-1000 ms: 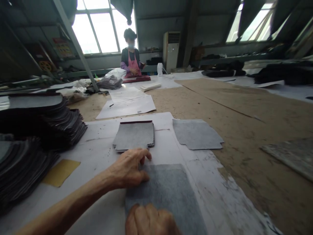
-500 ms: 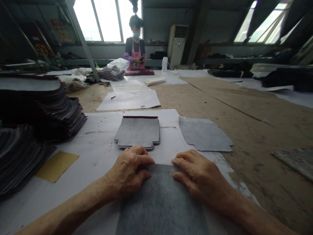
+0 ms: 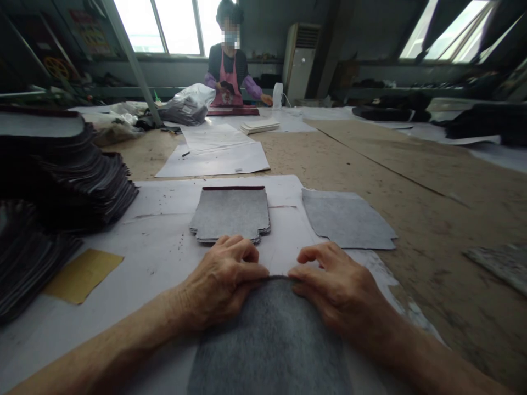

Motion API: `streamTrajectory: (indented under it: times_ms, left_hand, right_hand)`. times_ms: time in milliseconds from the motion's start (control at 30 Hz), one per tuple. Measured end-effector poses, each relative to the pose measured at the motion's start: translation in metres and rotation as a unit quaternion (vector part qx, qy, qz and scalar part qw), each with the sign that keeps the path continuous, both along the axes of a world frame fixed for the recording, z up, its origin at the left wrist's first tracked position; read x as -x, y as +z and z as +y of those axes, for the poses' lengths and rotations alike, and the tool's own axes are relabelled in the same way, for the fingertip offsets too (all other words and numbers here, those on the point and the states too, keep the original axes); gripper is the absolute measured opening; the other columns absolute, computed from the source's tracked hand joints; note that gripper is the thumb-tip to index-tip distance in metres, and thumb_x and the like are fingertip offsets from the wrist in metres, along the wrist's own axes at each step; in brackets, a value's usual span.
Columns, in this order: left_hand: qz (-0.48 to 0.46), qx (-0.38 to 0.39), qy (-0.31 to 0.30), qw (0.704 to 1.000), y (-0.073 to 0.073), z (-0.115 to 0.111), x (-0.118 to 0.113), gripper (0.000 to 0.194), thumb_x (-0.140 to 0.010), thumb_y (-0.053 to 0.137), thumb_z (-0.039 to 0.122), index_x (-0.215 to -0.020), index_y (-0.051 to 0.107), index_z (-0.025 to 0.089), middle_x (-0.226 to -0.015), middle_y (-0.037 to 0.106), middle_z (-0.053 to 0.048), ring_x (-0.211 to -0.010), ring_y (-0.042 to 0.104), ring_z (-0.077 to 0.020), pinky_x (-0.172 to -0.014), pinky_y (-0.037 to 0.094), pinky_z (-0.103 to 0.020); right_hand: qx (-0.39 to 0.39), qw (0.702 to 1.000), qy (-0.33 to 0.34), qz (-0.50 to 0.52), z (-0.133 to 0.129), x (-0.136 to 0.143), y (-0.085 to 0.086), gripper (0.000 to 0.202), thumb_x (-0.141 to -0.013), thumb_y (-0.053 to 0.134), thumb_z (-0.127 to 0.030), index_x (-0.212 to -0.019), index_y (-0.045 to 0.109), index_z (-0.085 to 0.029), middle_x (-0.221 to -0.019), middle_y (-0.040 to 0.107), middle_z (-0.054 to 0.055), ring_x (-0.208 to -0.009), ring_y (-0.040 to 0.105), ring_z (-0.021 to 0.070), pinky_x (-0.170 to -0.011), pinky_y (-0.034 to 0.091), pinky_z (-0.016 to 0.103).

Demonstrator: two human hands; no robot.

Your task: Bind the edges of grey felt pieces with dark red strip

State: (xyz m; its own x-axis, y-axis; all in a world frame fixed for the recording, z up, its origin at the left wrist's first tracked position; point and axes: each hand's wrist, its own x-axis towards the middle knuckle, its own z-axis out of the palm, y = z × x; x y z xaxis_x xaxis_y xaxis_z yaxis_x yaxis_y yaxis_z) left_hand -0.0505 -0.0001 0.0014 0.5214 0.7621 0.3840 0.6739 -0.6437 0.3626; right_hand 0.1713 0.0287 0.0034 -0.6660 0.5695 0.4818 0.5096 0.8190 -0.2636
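Observation:
A grey fabric panel [image 3: 272,340] lies in front of me, its lower end cut off by the view. My left hand [image 3: 230,274] pinches the left part of its far edge between thumb and fingers. Opposite it, my right hand [image 3: 333,280] pinches the same edge farther right, a short gap between the two. Just beyond my left hand is a small stack of grey notched pieces [image 3: 230,214] with a dark red strip along the top. A single grey piece [image 3: 348,219] rests past my right hand.
White paper [image 3: 160,230] covers the table under the work. Tall stacks of dark pieces [image 3: 82,175] stand at the left, near a yellow-brown sheet [image 3: 84,274]. White sheets [image 3: 214,159] lie farther back. Across the table stands a person in a pink apron [image 3: 228,77].
My fingertips have closed in on the panel's far edge, which now looks bent up between them. The person opposite has stretched an arm toward a white object. The view has tilted slightly.

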Motion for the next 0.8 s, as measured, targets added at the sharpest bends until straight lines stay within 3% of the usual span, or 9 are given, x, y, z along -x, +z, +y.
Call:
streamTrajectory:
  times_ms: [167, 367, 567, 800]
  left_hand:
    - [0.005, -0.014, -0.074, 0.997, -0.005, 0.002, 0.006, 0.035, -0.077, 0.043, -0.002, -0.098, 0.061, 0.019, -0.084, 0.049, -0.004, -0.077, 0.042, -0.0132, -0.067, 0.038, -0.027]
    - [0.08, -0.008, -0.127, 0.989, -0.001, 0.001, 0.01, 0.037, -0.078, 0.043, 0.0, -0.111, 0.053, 0.013, -0.091, 0.049, -0.006, -0.08, 0.04, -0.0154, -0.072, 0.039, -0.03]
    - [0.118, 0.001, -0.127, 0.985, -0.001, 0.003, 0.01, 0.035, -0.08, 0.042, 0.001, -0.112, 0.05, 0.013, -0.093, 0.048, -0.005, -0.082, 0.039, -0.0158, -0.076, 0.039, -0.033]
    - [0.094, 0.014, -0.128, 0.987, -0.001, 0.001, 0.011, 0.038, -0.08, 0.038, -0.002, -0.112, 0.05, 0.013, -0.092, 0.047, -0.006, -0.081, 0.038, -0.0157, -0.073, 0.039, -0.032]
  right_hand:
    - [-0.079, 0.994, 0.07, -0.026, -0.004, -0.007, -0.003, 0.024, -0.083, 0.043, -0.005, -0.097, 0.063, -0.011, -0.081, 0.057, 0.007, -0.074, 0.048, 0.016, -0.059, 0.044, 0.028]
    - [-0.151, 0.978, 0.106, -0.095, -0.005, -0.011, -0.001, 0.026, -0.087, 0.039, -0.008, -0.102, 0.06, -0.005, -0.088, 0.059, 0.01, -0.082, 0.05, 0.0212, -0.066, 0.047, 0.037]
    - [-0.123, 0.974, 0.138, -0.132, -0.003, -0.009, 0.003, 0.028, -0.088, 0.034, -0.007, -0.099, 0.06, -0.003, -0.086, 0.058, 0.011, -0.08, 0.05, 0.0196, -0.066, 0.048, 0.035]
    - [-0.065, 0.975, 0.169, -0.128, 0.002, -0.02, 0.011, 0.03, -0.091, 0.032, -0.009, -0.102, 0.059, -0.003, -0.086, 0.057, 0.01, -0.08, 0.048, 0.0174, -0.069, 0.047, 0.032]
